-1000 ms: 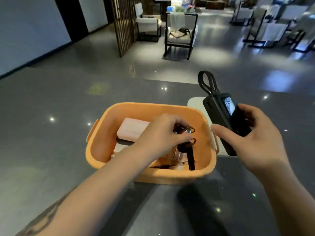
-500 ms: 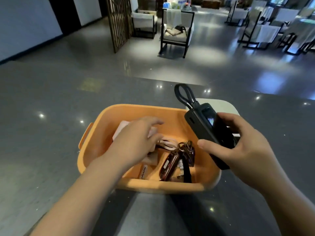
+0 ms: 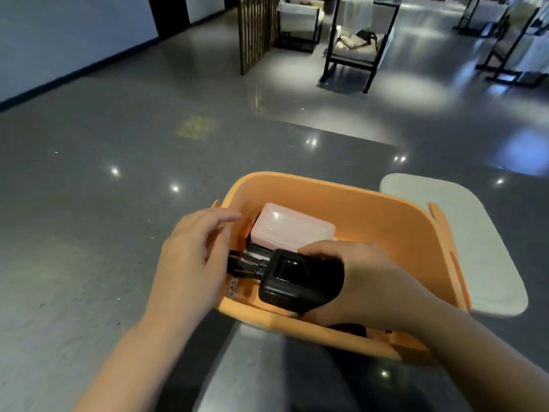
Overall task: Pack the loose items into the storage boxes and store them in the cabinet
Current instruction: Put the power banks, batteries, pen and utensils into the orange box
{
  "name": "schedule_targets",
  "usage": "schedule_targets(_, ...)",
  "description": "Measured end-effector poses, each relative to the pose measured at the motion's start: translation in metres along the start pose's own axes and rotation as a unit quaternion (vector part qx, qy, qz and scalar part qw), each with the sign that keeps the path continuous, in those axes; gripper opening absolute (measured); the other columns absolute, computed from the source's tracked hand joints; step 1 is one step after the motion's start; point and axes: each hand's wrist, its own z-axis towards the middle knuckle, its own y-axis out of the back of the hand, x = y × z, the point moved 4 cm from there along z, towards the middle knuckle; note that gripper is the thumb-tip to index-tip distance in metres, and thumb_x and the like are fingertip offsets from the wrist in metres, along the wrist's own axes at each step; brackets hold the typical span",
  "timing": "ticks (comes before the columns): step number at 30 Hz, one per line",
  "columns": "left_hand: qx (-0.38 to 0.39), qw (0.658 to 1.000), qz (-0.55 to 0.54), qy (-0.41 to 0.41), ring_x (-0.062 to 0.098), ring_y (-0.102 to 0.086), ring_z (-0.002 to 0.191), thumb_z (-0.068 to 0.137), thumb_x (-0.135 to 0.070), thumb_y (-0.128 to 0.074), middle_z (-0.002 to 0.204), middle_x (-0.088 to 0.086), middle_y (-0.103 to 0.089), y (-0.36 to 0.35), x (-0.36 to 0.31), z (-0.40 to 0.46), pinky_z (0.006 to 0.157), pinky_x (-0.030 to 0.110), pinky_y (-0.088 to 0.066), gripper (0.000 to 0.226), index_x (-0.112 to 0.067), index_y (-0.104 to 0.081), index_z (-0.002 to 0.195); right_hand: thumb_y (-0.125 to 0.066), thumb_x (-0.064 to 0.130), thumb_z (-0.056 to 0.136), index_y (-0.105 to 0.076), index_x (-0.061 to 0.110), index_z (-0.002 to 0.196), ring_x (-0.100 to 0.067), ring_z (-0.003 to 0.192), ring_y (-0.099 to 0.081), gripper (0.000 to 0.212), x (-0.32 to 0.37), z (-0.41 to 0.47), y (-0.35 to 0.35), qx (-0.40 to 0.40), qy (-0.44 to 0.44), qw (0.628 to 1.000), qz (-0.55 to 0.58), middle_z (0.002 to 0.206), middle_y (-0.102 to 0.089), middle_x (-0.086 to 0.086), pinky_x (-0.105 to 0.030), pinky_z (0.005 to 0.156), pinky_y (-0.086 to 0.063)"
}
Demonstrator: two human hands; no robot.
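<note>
Right hand (image 3: 362, 281): fingers curled around a black power bank (image 3: 297, 281), holding it low inside the orange box (image 3: 386, 221), at the near side. Left hand (image 3: 193, 260): fingers relaxed and spread at the box's left wall, beside the power bank's black strap (image 3: 240, 263); contact with the strap cannot be determined. A pink case (image 3: 292, 228) lies in the box behind the power bank. The box stands on the grey counter (image 3: 89, 263); a white lid (image 3: 475, 242) lies just to its right.

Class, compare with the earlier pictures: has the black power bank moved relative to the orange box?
Yes. The power bank, gripped by the right hand, has gone from beside the orange box down into it.
</note>
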Motion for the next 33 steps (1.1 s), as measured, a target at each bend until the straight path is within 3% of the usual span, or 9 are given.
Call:
schedule_targets(5,0.024,1.000,0.004,-0.011,0.002,-0.053,0.102,0.089,-0.009,-0.055,0.101,-0.032,-0.056,-0.011,-0.012,-0.003,0.091,0.022,-0.041,0.025,-0.026,-0.068,0.101,-0.069,0.064,0.051,-0.055,0.045,0.113,0.003,0.089,-0.056,0.066,0.003,0.006,-0.003,-0.008,0.013,0.999,-0.047,0.093,-0.064,0.025,-0.020,0.075,-0.051)
schedule_targets(8,0.125,0.988,0.051,-0.068,-0.003,-0.051,0.109,0.088,-0.022,-0.061,0.108,-0.022,-0.063,-0.015,-0.019,0.000,0.113,0.029,-0.022,0.019,-0.028,-0.067,0.105,-0.072,0.063,0.048,-0.057,0.044,0.113,0.002,0.090,-0.057,0.069,-0.002,0.006,0.001,-0.030,0.000,0.999,-0.040,0.095,-0.064,0.025,-0.024,0.078,-0.051)
schedule_targets(10,0.215,0.968,0.066,-0.115,-0.004,-0.047,0.117,0.084,-0.043,-0.060,0.116,-0.020,-0.061,-0.019,-0.027,0.004,0.117,0.031,-0.013,0.032,-0.031,-0.063,0.113,-0.074,0.062,0.045,-0.052,0.046,0.120,0.005,0.095,-0.053,0.080,-0.008,0.004,0.006,-0.065,-0.019,0.998,-0.020,0.102,-0.060,0.028,-0.016,0.078,-0.047)
schedule_targets(12,0.279,0.948,0.066,-0.139,-0.001,-0.044,0.121,0.074,-0.055,-0.067,0.123,-0.018,-0.058,-0.023,-0.033,0.009,0.113,0.031,-0.022,0.054,-0.030,-0.059,0.122,-0.075,0.061,0.044,-0.046,0.048,0.126,0.005,0.098,-0.049,0.088,-0.010,0.003,0.010,-0.085,-0.024,0.996,-0.027,0.108,-0.055,0.028,-0.012,0.077,-0.041)
schedule_targets(17,0.363,0.917,0.083,-0.141,-0.007,-0.041,0.108,0.056,-0.050,-0.083,0.114,-0.024,-0.052,-0.040,-0.038,0.017,0.095,0.017,-0.036,0.078,-0.037,-0.050,0.126,-0.076,0.059,0.043,-0.046,0.049,0.122,0.000,0.101,-0.049,0.085,-0.008,0.002,0.001,-0.071,-0.013,0.997,-0.021,0.108,-0.057,0.023,-0.023,0.088,-0.045)
schedule_targets(22,0.353,0.917,0.093,-0.164,0.000,-0.044,0.109,0.053,-0.048,-0.084,0.114,-0.016,-0.056,-0.046,-0.038,0.036,0.095,0.021,-0.035,0.079,-0.032,-0.053,0.124,-0.079,0.052,0.047,-0.052,0.043,0.122,0.003,0.102,-0.051,0.081,-0.011,0.013,0.012,-0.111,0.014,0.994,0.013,0.109,-0.059,0.023,-0.016,0.086,-0.043)
schedule_targets(25,0.328,0.926,0.075,-0.171,-0.001,-0.041,0.110,0.060,-0.041,-0.083,0.116,-0.015,-0.054,-0.052,-0.038,0.049,0.097,0.018,-0.032,0.073,-0.033,-0.051,0.125,-0.083,0.041,0.053,-0.053,0.034,0.125,0.000,0.106,-0.054,0.078,-0.015,0.029,0.022,-0.138,0.036,0.989,0.023,0.114,-0.061,0.019,-0.027,0.092,-0.047)
schedule_targets(27,0.333,0.923,0.091,-0.169,0.003,-0.042,0.115,0.066,-0.041,-0.080,0.123,-0.013,-0.054,-0.059,-0.033,0.052,0.101,0.025,-0.034,0.071,-0.030,-0.048,0.129,-0.084,0.038,0.056,-0.055,0.031,0.127,-0.004,0.108,-0.055,0.077,-0.018,0.039,0.024,-0.135,0.042,0.990,0.014,0.117,-0.062,0.015,-0.034,0.094,-0.047)
schedule_targets(33,0.329,0.925,0.127,-0.141,0.009,-0.025,0.138,0.080,-0.041,-0.068,0.150,-0.009,-0.032,-0.073,-0.025,0.053,0.113,0.028,-0.019,0.077,-0.028,-0.031,0.145,-0.081,0.044,0.061,-0.054,0.032,0.129,-0.002,0.114,-0.053,0.074,-0.032,0.044,0.027,-0.160,0.040,0.986,0.005,0.126,-0.060,0.015,-0.035,0.098,-0.046)
